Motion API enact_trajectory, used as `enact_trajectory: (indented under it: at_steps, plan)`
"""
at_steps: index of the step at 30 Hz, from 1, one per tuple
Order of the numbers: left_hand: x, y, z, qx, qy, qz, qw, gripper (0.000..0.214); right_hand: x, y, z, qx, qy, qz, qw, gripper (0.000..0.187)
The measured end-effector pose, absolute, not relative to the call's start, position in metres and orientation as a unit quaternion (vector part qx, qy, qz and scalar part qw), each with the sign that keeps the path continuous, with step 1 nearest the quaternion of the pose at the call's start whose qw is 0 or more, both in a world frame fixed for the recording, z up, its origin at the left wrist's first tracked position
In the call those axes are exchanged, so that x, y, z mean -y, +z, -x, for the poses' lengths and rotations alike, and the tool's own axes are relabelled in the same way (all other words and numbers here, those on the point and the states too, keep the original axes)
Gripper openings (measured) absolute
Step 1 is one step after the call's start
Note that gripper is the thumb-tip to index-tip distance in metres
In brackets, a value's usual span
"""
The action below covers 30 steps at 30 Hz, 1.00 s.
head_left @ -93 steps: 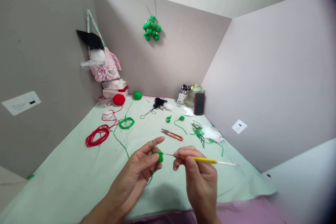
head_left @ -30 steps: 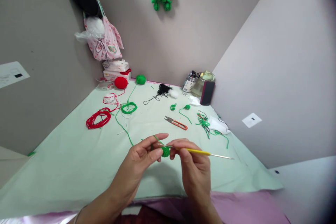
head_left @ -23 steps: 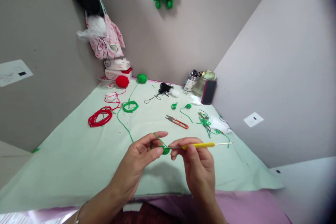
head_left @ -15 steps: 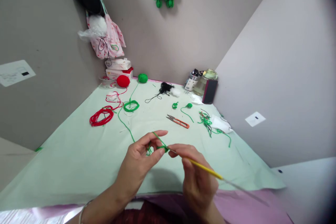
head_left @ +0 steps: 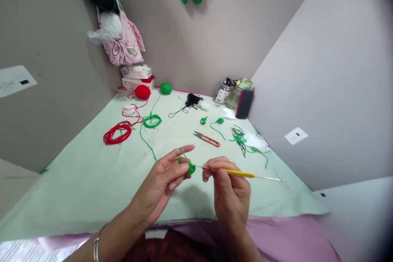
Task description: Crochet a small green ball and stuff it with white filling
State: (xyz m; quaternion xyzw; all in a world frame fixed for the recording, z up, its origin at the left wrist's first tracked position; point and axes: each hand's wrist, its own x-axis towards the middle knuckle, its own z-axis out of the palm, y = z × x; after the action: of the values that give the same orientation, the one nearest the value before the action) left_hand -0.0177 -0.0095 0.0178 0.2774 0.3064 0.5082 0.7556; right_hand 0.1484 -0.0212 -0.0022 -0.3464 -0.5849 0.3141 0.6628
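Note:
My left hand (head_left: pixel 162 180) pinches a small green crochet piece (head_left: pixel 190 168) between thumb and middle finger, with green yarn (head_left: pixel 147 141) looped over the raised index finger. The yarn runs back across the table to a green coil (head_left: pixel 152 121) and a green ball (head_left: pixel 166 88). My right hand (head_left: pixel 229 186) grips a yellow-handled crochet hook (head_left: pixel 236 172) held almost level, its metal tip touching the green piece.
Orange-handled snips (head_left: pixel 207 138) lie just beyond my hands. Red yarn (head_left: pixel 116 132), a red ball (head_left: pixel 142 92), black thread (head_left: pixel 190 100), green scraps (head_left: pixel 242 141) and jars (head_left: pixel 233 93) lie on the pale green table cover (head_left: pixel 76 180). Grey partition walls (head_left: pixel 322 73) close three sides.
The crochet hook has swung from a downward slant back to nearly level. Both hands stay together over the near table; the view shifted slightly.

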Motion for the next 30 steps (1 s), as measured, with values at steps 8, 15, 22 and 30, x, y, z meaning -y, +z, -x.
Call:
enact_trajectory:
  at_steps: [8, 15, 22, 30]
  plan:
    - [0.011, 0.022, 0.021, -0.349, 0.516, -0.330, 0.709, 0.039, 0.019, 0.000, -0.149, 0.553, 0.362, 0.340, 0.669, 0.021]
    - [0.016, 0.020, 0.009, -0.365, 0.529, -0.343, 0.685, 0.041, 0.020, -0.004, -0.140, 0.667, 0.206, 0.358, 0.620, 0.029]
    - [0.008, 0.013, 0.014, -0.297, 0.480, -0.231, 0.792, 0.039, 0.021, -0.008, -0.148, 0.676, 0.151, 0.365, 0.622, 0.034]
    - [0.013, 0.014, 0.010, -0.347, 0.500, -0.343, 0.715, 0.034, 0.014, -0.002, -0.149, 0.596, 0.357, 0.349, 0.628, 0.018]
